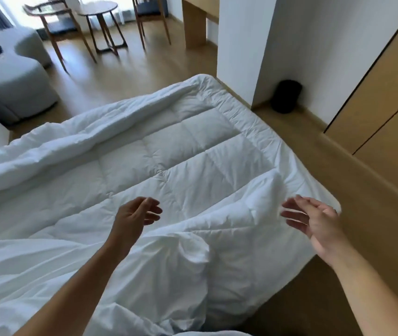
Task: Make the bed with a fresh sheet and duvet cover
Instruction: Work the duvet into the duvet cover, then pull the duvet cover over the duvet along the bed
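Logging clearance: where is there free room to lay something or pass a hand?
Free: the flat quilted middle of the duvet, between its rolled far edge and the bunched folds near the left hand and right hand; the floor between bed and wardrobe. Crowded: those folds.

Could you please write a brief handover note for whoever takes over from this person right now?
Left hand: open, hovering over the duvet, holding nothing.
Right hand: open, over the near right corner of the bed, holding nothing.
Duvet: quilted, spread across the bed, far edge folded over, near corner rumpled.
Smooth white fabric lies bunched beside the left forearm; possibly the cover, cannot tell.
Done: duvet laid out.
Left: the quilting shows bare, so the cover probably still has to go on; then smooth everything.
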